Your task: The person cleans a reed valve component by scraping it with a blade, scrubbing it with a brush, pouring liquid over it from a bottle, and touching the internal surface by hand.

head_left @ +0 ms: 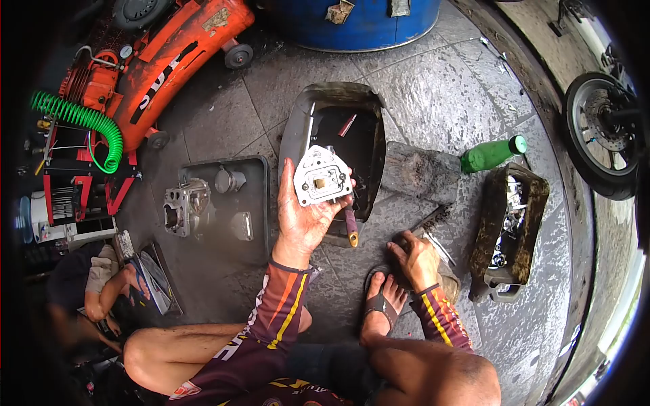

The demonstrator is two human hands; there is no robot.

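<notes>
My left hand (305, 220) holds up a silver metal engine part (322, 177), its flat face with a square opening and bolt holes turned to me. Behind it is a dark plastic tub (298, 128) with a red-and-silver item (347, 125) inside. A wooden handle (351, 229) sticks out below the tub's front edge, close to my left fingers. Low over the floor, my right hand (418, 260) is curled beside my sandalled foot (384, 301). Near its fingertips lie a dark-bristled brush (433, 218) and a thin silver tool (441, 249); whatever the fingers grip is hidden.
A black tray (254, 203) at left carries an engine cylinder (186, 206) and a piston (230, 180). Right of the tub are a dirty container (421, 172), a green bottle (493, 154) and a grimy box of small parts (484, 237). Beyond stand an orange compressor (176, 61) and blue drum (365, 27).
</notes>
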